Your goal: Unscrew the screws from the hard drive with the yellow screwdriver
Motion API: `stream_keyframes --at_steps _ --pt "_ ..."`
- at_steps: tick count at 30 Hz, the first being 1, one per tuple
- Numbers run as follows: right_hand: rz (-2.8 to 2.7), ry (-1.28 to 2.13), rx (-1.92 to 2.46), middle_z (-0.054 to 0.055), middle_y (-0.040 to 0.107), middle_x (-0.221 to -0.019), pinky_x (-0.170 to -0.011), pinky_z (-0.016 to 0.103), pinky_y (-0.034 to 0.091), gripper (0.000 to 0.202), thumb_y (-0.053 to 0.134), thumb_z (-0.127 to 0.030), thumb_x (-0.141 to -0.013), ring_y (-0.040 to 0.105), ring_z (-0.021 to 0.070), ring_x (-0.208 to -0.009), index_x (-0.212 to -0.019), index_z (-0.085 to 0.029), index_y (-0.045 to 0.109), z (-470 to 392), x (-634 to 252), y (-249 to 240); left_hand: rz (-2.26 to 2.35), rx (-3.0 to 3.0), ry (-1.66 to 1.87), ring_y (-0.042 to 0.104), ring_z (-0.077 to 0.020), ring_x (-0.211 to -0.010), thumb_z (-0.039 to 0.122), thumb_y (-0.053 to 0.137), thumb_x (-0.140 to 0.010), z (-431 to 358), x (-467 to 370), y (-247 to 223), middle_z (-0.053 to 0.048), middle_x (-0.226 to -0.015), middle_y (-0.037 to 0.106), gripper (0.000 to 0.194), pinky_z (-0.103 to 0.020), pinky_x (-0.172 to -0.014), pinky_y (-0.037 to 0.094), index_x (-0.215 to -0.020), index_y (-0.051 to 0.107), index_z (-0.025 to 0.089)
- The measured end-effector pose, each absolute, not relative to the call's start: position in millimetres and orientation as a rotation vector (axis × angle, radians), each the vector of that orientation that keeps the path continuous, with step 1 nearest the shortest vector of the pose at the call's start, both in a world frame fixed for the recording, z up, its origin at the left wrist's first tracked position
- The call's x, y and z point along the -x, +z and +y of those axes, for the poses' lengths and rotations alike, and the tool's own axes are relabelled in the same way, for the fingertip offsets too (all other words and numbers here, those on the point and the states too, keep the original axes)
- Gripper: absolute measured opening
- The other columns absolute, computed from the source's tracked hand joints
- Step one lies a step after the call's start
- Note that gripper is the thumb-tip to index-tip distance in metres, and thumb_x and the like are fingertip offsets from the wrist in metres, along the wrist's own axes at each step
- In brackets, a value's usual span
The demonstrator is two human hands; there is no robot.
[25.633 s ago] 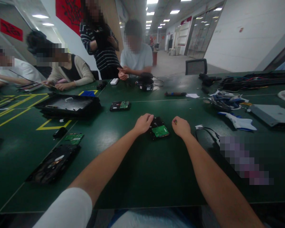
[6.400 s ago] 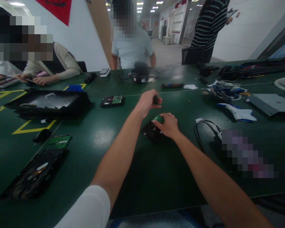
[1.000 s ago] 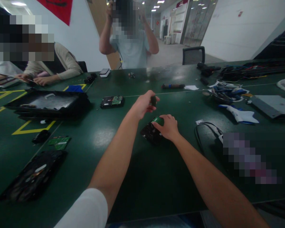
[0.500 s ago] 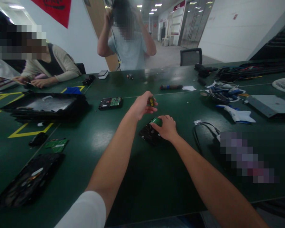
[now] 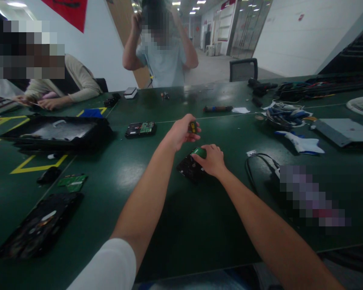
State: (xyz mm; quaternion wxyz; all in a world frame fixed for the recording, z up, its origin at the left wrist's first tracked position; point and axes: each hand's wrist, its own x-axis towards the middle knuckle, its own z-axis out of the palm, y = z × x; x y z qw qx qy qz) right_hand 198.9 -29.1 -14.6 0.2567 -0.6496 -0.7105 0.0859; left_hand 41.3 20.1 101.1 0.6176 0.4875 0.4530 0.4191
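My left hand [image 5: 186,131] holds a small black and yellow tool [image 5: 193,127], its fingers curled round it, just above and left of the other hand. A black hard drive [image 5: 190,169] lies on the green table [image 5: 133,165] in front of me. My right hand [image 5: 212,160] grips a green circuit board [image 5: 199,152] at the drive's upper side, with the thumb on the board. The underside of the board and part of the drive are hidden by this hand.
Another drive [image 5: 140,129] and a black tray [image 5: 57,131] are to the left. A large black drive [image 5: 38,225] and green boards [image 5: 72,182] lie nearer. Rightward are a black cable [image 5: 247,173], a glove [image 5: 304,144] and a metal box [image 5: 346,131]. Two people sit beyond.
The camera view has shifted slightly. Both hands keep nearly the same place and grip.
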Motion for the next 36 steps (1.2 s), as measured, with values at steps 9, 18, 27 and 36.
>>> stream_keyframes --at_steps 9,18,27,36 --pt "-1.933 0.264 1.773 0.014 0.066 -0.127 -0.099 0.050 0.046 0.059 0.059 -0.069 -0.091 0.060 0.0362 -0.119 -0.126 -0.022 0.067 -30.6 -197.7 -10.2 1.066 -1.178 0.946 0.067 -0.0169 -0.059 0.043 0.056 -0.089 14.0 -38.0 107.7 -0.008 -0.082 0.072 0.026 -0.026 -0.055 0.051 -0.088 0.066 0.019" --pt "-1.927 0.278 1.779 0.014 0.066 -0.129 -0.100 0.052 0.046 0.059 0.061 -0.068 -0.091 0.059 0.0365 -0.120 -0.126 -0.021 0.067 -31.7 -196.7 -8.0 1.066 -1.213 0.976 0.066 -0.0162 -0.058 0.044 0.056 -0.089 13.3 -38.9 105.7 -0.008 -0.082 0.070 0.028 -0.026 -0.055 0.050 -0.090 0.068 0.019" --pt "-1.931 0.265 1.775 0.014 0.066 -0.127 -0.100 0.050 0.045 0.058 0.061 -0.068 -0.091 0.060 0.0362 -0.120 -0.125 -0.023 0.068 -30.2 -197.6 -10.8 1.092 -1.191 0.971 0.067 -0.0173 -0.059 0.045 0.057 -0.089 14.8 -40.7 104.9 -0.008 -0.081 0.070 0.028 -0.027 -0.055 0.050 -0.092 0.068 0.019" --pt "-1.926 0.264 1.777 0.014 0.066 -0.128 -0.100 0.051 0.046 0.059 0.060 -0.068 -0.091 0.060 0.0361 -0.120 -0.126 -0.021 0.067 -31.5 -197.3 -9.7 1.088 -1.254 0.977 0.067 -0.0187 -0.062 0.043 0.055 -0.088 12.2 -38.3 105.0 -0.009 -0.081 0.069 0.029 -0.028 -0.055 0.051 -0.087 0.071 0.018"
